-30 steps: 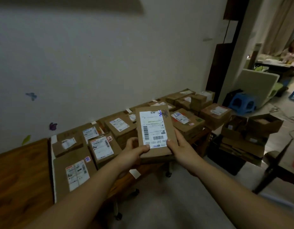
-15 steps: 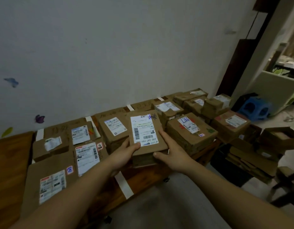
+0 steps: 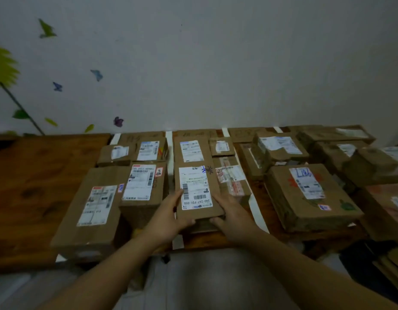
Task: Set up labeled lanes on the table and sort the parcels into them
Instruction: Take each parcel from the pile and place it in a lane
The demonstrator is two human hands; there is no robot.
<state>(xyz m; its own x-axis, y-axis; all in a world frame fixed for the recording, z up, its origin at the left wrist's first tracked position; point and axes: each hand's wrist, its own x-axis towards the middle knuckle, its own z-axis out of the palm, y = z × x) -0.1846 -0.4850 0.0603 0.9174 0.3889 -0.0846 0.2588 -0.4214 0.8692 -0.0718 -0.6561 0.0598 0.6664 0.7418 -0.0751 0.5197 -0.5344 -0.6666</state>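
We grip the flat brown cardboard parcel (image 3: pixel 196 191) between left hand (image 3: pixel 169 217) and right hand (image 3: pixel 230 214) at its lower end; its long axis points up the frame.

a plain pale wall (image 3: pixel 216 63) fills the upper half, dimly lit. butterfly stickers (image 3: pixel 96 74) sit at ten o'clock, with a green flower sticker (image 3: pixel 3 66) at nine o'clock by the edge. the brown wooden table (image 3: pixel 37 186) stands against the wall; grey floor (image 3: pixel 216 278) shows at six o'clock.
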